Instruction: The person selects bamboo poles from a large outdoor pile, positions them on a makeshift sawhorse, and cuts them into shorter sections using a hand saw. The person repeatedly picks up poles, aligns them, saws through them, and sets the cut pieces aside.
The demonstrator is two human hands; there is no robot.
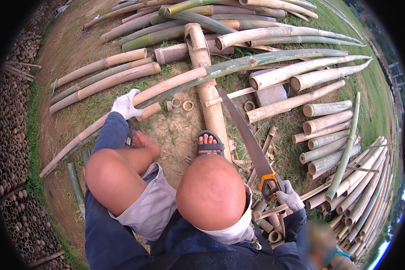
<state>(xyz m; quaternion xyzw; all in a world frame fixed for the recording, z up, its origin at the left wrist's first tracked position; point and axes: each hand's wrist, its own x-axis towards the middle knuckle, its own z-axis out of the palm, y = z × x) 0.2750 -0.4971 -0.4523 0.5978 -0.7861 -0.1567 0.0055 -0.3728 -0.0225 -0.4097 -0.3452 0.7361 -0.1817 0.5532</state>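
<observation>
My left hand [127, 104], in a white knitted glove, is closed around a long bamboo pole [175, 84], part pale and part green. The pole slants from the lower left to the upper right and lies across a thick bamboo beam [208, 101]. My right hand [290, 196], also gloved, grips the black and orange handle of a handsaw [246, 132]. Its blade points up and left, the tip by the beam just below the pole; whether it touches the pole I cannot tell. My sandaled foot [210, 143] rests on the beam.
Bamboo poles [180, 31] are heaped beyond the beam. Short bamboo pieces [330, 123] and a long stack [364, 180] lie at the right. Cut bamboo rings [188, 105] sit on the dirt. Another person [319, 245] shows at the lower right. Bundled bamboo ends [29, 225] line the far left.
</observation>
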